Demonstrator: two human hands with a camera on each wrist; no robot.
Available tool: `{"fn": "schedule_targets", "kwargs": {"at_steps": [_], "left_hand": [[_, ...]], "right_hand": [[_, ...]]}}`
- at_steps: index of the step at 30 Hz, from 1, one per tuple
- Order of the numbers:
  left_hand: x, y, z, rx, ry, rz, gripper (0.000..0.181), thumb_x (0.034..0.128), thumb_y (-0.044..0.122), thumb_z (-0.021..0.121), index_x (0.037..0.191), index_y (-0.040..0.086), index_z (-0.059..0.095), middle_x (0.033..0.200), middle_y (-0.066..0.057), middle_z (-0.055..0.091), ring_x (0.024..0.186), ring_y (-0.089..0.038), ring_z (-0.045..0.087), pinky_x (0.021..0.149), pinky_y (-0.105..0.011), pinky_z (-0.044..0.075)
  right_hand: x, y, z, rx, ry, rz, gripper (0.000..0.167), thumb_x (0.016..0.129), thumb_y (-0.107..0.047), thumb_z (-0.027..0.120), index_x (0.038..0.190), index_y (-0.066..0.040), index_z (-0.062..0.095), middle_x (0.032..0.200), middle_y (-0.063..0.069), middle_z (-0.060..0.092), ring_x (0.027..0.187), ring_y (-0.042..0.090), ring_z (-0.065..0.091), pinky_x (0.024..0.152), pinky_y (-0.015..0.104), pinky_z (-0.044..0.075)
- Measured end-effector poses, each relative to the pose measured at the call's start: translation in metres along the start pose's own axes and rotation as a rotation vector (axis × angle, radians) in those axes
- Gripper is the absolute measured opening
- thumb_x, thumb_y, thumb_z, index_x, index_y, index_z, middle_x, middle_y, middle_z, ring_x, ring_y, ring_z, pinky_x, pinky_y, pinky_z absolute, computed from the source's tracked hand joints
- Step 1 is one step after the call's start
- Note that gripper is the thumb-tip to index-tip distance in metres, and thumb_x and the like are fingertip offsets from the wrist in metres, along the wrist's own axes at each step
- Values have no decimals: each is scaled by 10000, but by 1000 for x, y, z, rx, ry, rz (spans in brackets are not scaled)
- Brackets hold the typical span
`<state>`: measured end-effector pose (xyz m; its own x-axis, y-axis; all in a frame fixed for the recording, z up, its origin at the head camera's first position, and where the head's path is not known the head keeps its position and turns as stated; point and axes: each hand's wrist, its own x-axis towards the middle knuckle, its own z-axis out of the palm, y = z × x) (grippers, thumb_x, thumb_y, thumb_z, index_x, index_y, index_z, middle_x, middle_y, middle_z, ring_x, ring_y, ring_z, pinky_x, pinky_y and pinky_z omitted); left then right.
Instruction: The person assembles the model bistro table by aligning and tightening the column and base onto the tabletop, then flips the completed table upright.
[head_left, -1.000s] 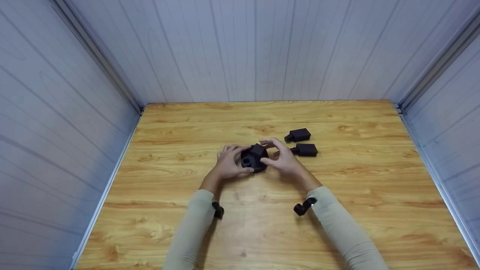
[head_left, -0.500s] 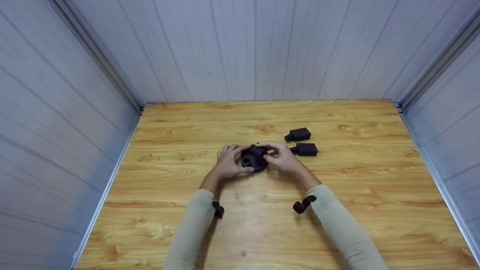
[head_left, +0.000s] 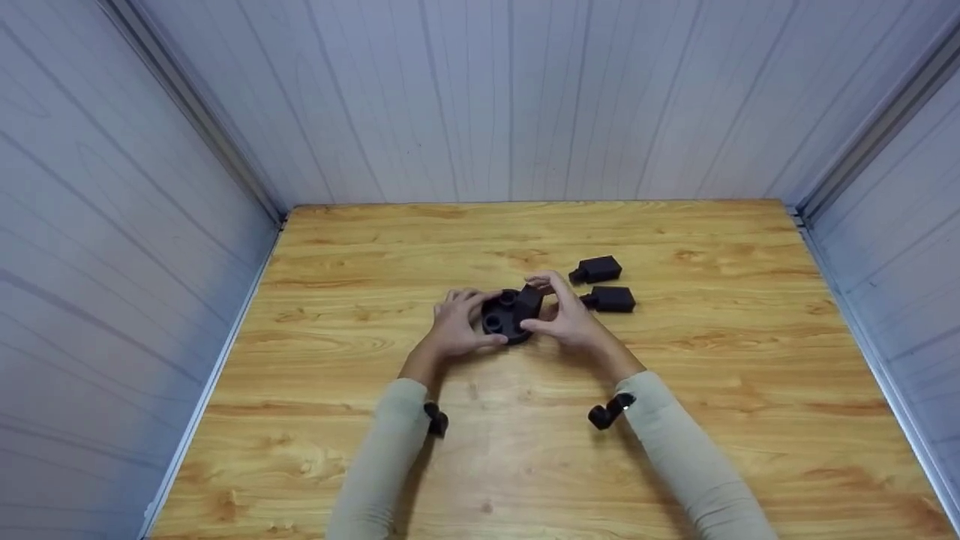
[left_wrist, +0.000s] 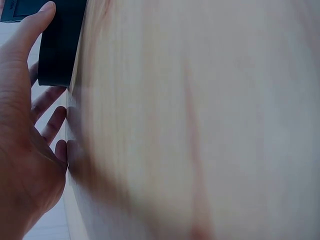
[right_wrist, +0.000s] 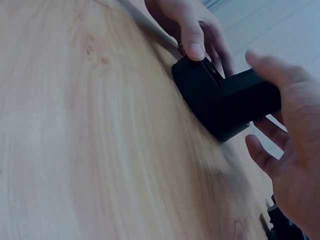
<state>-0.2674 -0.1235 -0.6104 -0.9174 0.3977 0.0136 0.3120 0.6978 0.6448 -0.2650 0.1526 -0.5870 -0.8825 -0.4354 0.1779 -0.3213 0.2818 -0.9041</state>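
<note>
On the wooden table, a black round base (head_left: 504, 334) with raised ring-shaped sockets lies flat. My left hand (head_left: 457, 326) grips its left rim, the thumb in front and the fingers behind; the left wrist view shows the thumb on top of the base (left_wrist: 62, 55). A black rectangular block (head_left: 529, 301) stands over the base's right side, tilted in the head view. My right hand (head_left: 568, 319) holds that block between thumb and fingers. The right wrist view shows the block (right_wrist: 250, 97) against the base; whether its lower end sits in a socket is hidden.
Two more black blocks with narrow stepped necks lie right of the hands, a far one (head_left: 599, 269) and a nearer one (head_left: 613, 299), close to the right fingers. Pale panel walls (head_left: 465, 105) enclose the table on the back and both sides.
The block has shifted right across the base with my right hand, uncovering a second socket at the back. My left hand and the base have stayed in place.
</note>
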Motion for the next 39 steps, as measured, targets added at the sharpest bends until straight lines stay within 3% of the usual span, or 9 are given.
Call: {"fn": "schedule_targets", "kwargs": {"at_steps": [4, 11, 21, 27, 30, 35, 39], "left_hand": [[0, 2, 0, -11, 0, -3, 882, 876, 552, 934, 1654, 335, 581, 1611, -106, 609, 1481, -386, 474, 1143, -647, 328], [1, 2, -1, -4, -5, 1, 874, 885, 551, 926, 1657, 329, 579, 1607, -110, 603, 1480, -381, 475, 1157, -653, 327], [2, 1, 0, -3, -1, 6, 874, 885, 550, 925, 1657, 333, 578, 1594, -120, 608, 1471, -379, 482, 1181, -676, 322], [1, 0, -1, 1, -7, -1, 885, 883, 566, 923, 1664, 350, 567, 1603, -108, 602, 1481, -369, 477, 1181, -669, 321], [1, 0, -1, -8, -15, -3, 885, 884, 563, 927, 1665, 357, 564, 1621, -105, 596, 1480, -379, 476, 1163, -664, 320], [0, 0, -2, -2, -26, -1, 883, 890, 570, 924, 1668, 372, 555, 1632, -102, 593, 1457, -385, 485, 1131, -644, 329], [1, 1, -2, 6, -23, -4, 887, 896, 577, 914, 1676, 368, 547, 1631, -97, 591, 1451, -375, 485, 1132, -631, 332]], "right_hand": [[-2, -6, -8, 45, -67, 20, 681, 1017, -38, 778, 1641, -162, 536, 1710, 139, 500, 1566, 383, 478, 1182, 641, 518], [-1, -7, -15, 81, -129, 20, 607, 1005, 95, 651, 1591, -56, 606, 1656, 140, 582, 1501, 304, 531, 1151, 538, 548], [-4, -5, -19, 17, -142, 29, 533, 1014, -71, 822, 1530, -102, 692, 1493, 187, 599, 1204, 198, 540, 1088, 576, 605], [-2, -6, -15, -6, -112, 40, 460, 967, -125, 901, 1397, -85, 743, 1419, 175, 632, 1067, 320, 609, 966, 419, 603], [-2, -6, -12, -12, -91, 46, 450, 937, -121, 925, 1351, -77, 753, 1365, 176, 648, 1055, 292, 605, 940, 400, 578], [-1, -7, -10, -19, -79, 51, 452, 914, -108, 941, 1326, -84, 757, 1354, 159, 667, 1058, 158, 575, 953, 477, 580], [-2, -7, -12, -23, -84, 42, 465, 922, -116, 937, 1348, -90, 752, 1378, 162, 662, 1063, 173, 597, 961, 485, 591]]}}
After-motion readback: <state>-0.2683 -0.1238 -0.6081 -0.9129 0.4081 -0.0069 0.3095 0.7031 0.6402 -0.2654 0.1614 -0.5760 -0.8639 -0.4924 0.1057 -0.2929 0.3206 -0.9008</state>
